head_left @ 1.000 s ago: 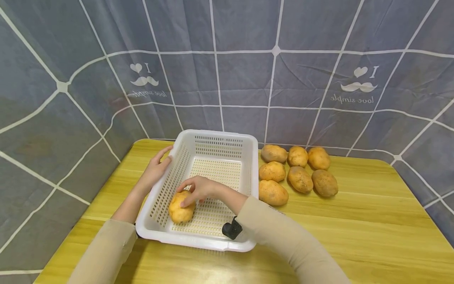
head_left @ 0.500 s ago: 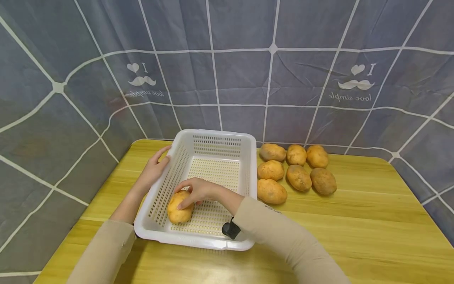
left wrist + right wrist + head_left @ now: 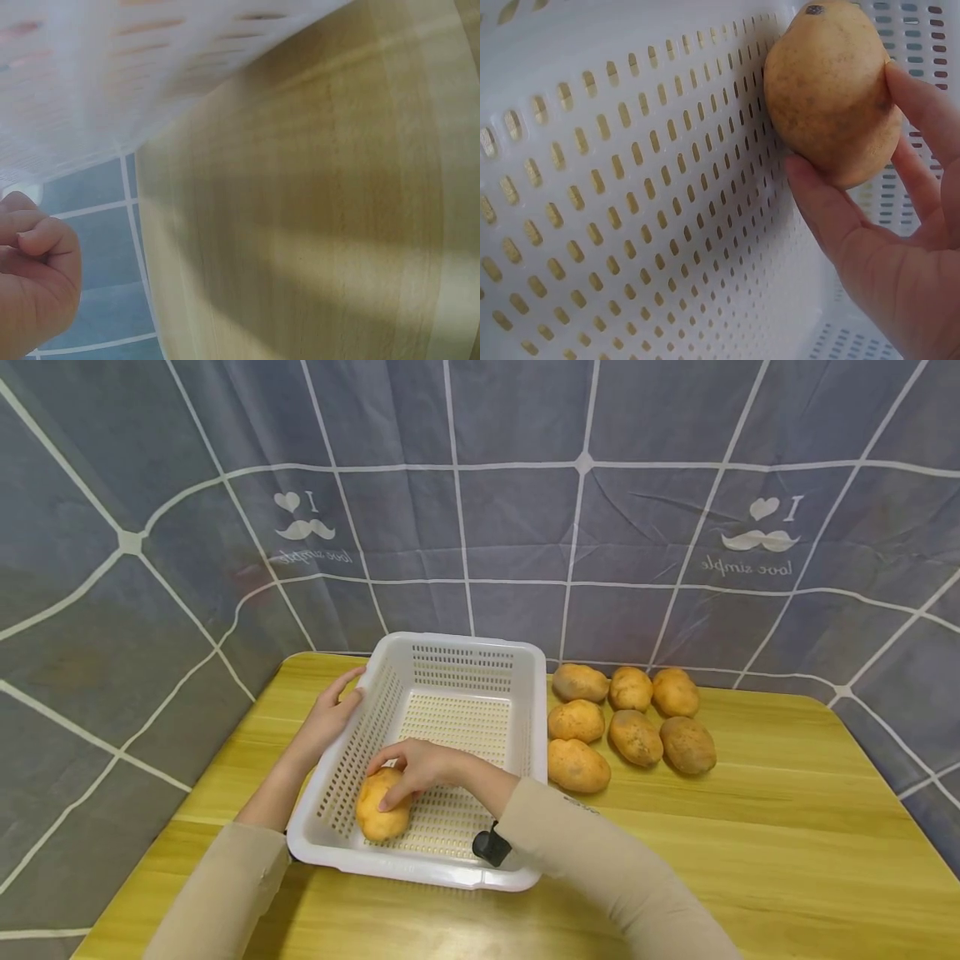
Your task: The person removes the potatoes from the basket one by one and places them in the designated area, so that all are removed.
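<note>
In the head view, my right hand [image 3: 420,768] holds a yellow potato [image 3: 382,817] between thumb and fingers, inside the near left corner of a white perforated plastic basket [image 3: 531,710]. Seen from the right wrist, the potato [image 3: 829,97] is close against the basket's slotted wall [image 3: 630,180], with the thumb [image 3: 817,199] at its lower side. At the basket's left rim, my left hand [image 3: 327,720] grips the edge. The left wrist view shows this hand [image 3: 37,277] with its fingers bent, beneath the pale basket side [image 3: 90,82].
Several potatoes [image 3: 634,738] lie grouped on the wood-grain table [image 3: 780,810], just right of the basket. A grey curtain [image 3: 517,527] with white grid lines hangs behind and to the left. A black wrist camera [image 3: 491,846] sits by the right sleeve, over the basket's near end.
The right hand and its potato have shifted slightly toward the basket's near side. My left hand stays on the rim, and the other potatoes have not moved.
</note>
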`<state>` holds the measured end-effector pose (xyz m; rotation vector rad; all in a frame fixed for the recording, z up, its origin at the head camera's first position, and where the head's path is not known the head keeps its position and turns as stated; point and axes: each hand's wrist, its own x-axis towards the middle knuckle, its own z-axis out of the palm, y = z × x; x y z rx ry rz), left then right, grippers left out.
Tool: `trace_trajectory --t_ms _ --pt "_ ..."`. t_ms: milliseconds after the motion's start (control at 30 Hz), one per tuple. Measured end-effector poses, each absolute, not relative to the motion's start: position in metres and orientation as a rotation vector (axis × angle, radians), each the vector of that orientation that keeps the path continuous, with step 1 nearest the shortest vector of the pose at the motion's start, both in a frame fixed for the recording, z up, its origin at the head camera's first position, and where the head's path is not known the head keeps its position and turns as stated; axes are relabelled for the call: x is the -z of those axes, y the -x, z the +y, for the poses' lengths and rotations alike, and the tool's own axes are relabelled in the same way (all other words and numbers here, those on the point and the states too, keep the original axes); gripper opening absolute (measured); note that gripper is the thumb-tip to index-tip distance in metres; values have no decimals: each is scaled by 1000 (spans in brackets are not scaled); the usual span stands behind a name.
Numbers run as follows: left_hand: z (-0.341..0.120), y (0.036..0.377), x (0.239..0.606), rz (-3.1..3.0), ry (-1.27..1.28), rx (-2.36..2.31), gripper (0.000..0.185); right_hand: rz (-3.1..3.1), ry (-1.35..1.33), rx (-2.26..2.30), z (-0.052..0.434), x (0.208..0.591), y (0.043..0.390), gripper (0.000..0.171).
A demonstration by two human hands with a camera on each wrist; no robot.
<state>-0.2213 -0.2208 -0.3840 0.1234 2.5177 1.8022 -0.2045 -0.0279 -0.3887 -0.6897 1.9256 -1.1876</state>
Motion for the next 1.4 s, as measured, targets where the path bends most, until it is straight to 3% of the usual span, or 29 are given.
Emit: trace_trajectory --t_ms 1400 --pt "-220 221 384 2481 -132 -1837 52 1896 683 1288 -20 373 206 47"
